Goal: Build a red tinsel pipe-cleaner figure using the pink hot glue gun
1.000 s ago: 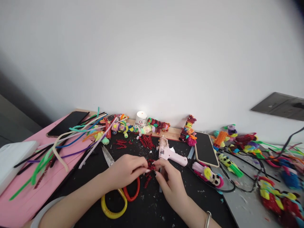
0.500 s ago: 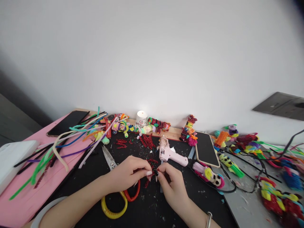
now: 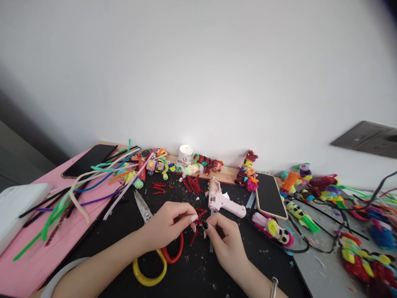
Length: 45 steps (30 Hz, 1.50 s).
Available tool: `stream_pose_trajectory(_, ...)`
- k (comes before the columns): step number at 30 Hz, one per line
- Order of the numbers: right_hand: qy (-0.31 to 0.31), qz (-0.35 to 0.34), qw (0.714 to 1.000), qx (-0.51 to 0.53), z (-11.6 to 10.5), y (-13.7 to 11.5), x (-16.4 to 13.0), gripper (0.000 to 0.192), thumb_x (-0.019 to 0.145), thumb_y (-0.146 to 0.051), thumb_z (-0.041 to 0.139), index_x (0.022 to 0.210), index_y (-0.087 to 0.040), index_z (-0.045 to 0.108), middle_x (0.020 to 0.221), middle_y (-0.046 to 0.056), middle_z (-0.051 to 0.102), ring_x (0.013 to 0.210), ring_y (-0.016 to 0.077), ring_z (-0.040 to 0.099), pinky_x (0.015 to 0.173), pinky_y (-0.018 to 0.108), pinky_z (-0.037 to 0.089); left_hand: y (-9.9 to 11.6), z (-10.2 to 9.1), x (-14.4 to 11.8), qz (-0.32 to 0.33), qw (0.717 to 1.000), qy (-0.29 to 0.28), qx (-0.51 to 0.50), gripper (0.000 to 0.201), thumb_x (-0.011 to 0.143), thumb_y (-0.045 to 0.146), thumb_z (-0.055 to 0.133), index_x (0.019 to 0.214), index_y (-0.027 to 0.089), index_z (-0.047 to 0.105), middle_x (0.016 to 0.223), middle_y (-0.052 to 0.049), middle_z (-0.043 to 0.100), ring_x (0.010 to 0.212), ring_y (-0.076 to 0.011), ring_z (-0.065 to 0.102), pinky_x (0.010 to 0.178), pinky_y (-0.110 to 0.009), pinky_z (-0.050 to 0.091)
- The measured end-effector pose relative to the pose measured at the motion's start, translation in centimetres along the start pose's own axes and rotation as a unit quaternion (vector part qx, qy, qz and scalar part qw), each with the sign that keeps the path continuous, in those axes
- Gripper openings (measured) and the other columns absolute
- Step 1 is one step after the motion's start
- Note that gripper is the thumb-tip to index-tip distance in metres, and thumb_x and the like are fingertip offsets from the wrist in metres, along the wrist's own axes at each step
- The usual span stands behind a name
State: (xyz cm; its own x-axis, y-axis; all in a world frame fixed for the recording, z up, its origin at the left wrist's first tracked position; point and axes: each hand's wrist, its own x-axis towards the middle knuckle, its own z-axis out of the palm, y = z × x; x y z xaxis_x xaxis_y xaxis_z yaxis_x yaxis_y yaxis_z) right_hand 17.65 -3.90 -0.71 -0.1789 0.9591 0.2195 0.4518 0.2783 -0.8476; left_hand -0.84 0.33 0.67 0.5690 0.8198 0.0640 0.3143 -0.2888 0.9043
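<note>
Both hands meet above the black work mat (image 3: 108,265). My right hand (image 3: 228,240) pinches a short piece of red tinsel pipe cleaner (image 3: 201,216) between thumb and forefinger. My left hand (image 3: 170,223) is closed in a pinch just left of that piece; what lies between its fingertips is too small to make out. Below the fingers is another red tinsel piece (image 3: 194,238). Scissors (image 3: 150,271) with one yellow and one red handle lie partly under my left hand. A pink glue gun (image 3: 228,205) rests behind my right hand.
Cut red tinsel pieces (image 3: 192,185) lie at the back, near a white paper cup (image 3: 185,155). Loose pipe cleaners (image 3: 89,182) cover the pink board at left. A phone (image 3: 270,194) and several pipe-cleaner figures (image 3: 269,227) are at right, with a black cable (image 3: 297,250).
My left fingertips have moved slightly up and away from my right fingertips, showing more of the red tinsel between them. My right hand stays almost in place.
</note>
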Motion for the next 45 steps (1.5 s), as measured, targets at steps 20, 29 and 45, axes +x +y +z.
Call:
stream_pose_trajectory(20,-0.001,-0.046,0.998,-0.042,-0.07,0.25,-0.10,0.018,0.087,-0.017,0.044,0.072,-0.018,0.053,0.063,0.000,0.052,0.055,0.0128,0.046,0.052,0.024,0.035,-0.09,0.09,0.15,-0.049,0.995,-0.004,-0.087,0.028,0.091,0.034,0.044,0.078,0.014,0.059,0.061,0.002,0.059,0.041,-0.0060,0.043,0.044,-0.017,0.036)
stream_pose_trajectory(29,0.034,-0.040,0.998,-0.039,-0.27,0.58,0.28,0.017,0.087,-0.017,0.045,0.076,-0.018,0.058,0.067,0.002,0.058,0.060,0.0143,0.052,0.055,0.024,0.041,-0.73,-0.32,0.26,-0.054,0.994,-0.028,-0.086,0.023,0.090,0.034,0.046,0.085,0.015,0.059,0.076,-0.001,0.066,0.044,-0.0058,0.047,0.045,-0.016,0.039)
stream_pose_trajectory(45,0.017,-0.048,0.998,-0.030,-0.54,0.85,0.49,0.017,0.087,-0.015,0.046,0.077,-0.017,0.060,0.069,0.002,0.059,0.062,0.0150,0.052,0.058,0.025,0.040,-0.72,-0.45,0.25,-0.042,0.997,-0.027,-0.059,0.024,0.091,0.030,0.044,0.081,0.015,0.059,0.070,0.001,0.063,0.043,-0.0052,0.045,0.047,-0.017,0.039)
